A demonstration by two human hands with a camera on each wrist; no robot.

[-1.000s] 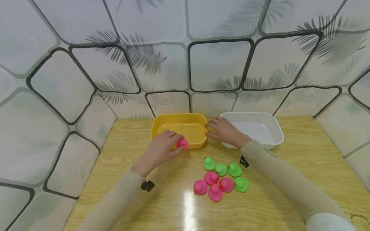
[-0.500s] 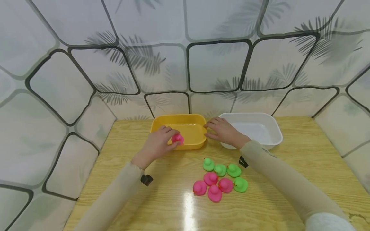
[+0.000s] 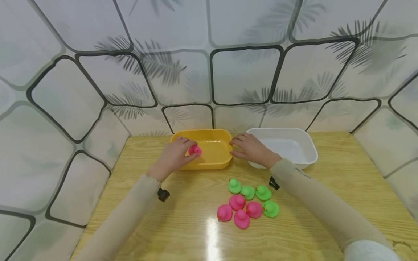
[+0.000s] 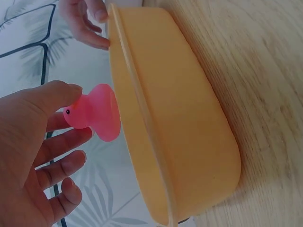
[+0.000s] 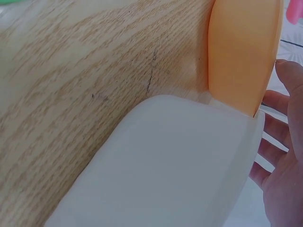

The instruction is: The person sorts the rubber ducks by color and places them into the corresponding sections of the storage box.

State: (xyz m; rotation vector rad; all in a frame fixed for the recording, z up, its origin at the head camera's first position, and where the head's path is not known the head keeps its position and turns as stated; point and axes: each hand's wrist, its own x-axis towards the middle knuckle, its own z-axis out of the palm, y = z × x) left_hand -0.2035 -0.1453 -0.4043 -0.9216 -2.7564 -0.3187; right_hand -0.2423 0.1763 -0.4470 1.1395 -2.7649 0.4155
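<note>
Green ducks (image 3: 263, 193): four. Pink ducks (image 3: 241, 219): five, one in left grip (image 3: 172, 154).

Apparently 5 pink ducks (image 3: 241, 219), 4 green ducks (image 3: 248, 193), 2 tubs (image 3: 213, 149)

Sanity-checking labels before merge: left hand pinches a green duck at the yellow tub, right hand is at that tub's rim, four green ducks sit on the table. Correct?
One error: the held duck is pink, not green, as the left wrist view shows. The rest stands: left hand pinching it at the yellow tub, right hand at the rim, four green ducks on the table.
</note>
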